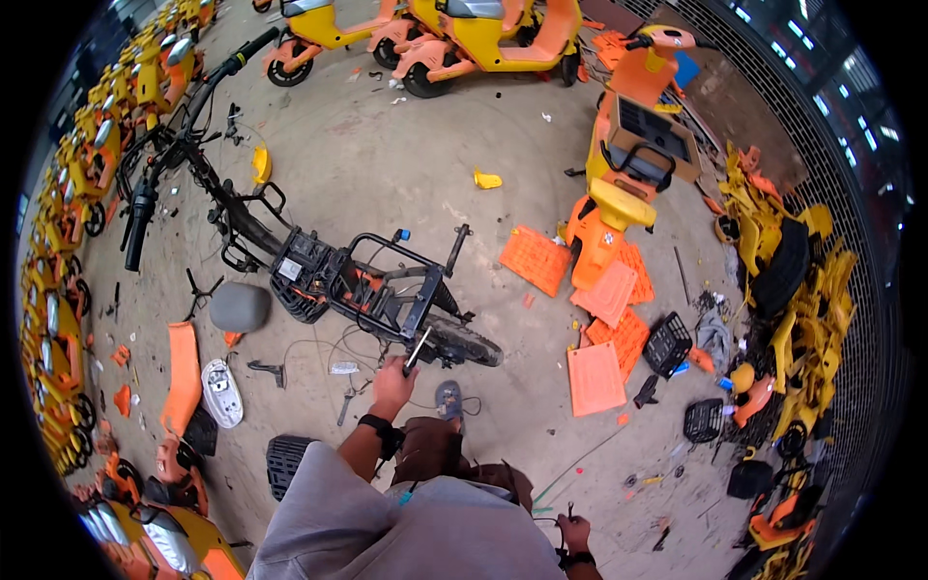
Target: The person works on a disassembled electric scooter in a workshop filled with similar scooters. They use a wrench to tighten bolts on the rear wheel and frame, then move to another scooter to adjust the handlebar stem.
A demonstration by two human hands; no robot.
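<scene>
My left hand [391, 389] is closed around a screwdriver [418, 352] with a pale shaft. Its tip points up beside the rear rack of a stripped scooter frame [333, 280]. That black frame leans across the floor in front of me, with bare handlebars [143, 208] at far left and a rear wheel [464, 341] near my foot. Low on the right, my right hand [574, 534] is closed on a thin black cable [570, 510], partly hidden by the fingers.
A grey seat [240, 306], an orange panel [182, 377] and a white oval part [222, 393] lie left. Orange panels [596, 379] and black baskets [667, 344] lie right, before a yellow parts heap [807, 309]. A yellow-orange scooter [601, 232] stands beyond.
</scene>
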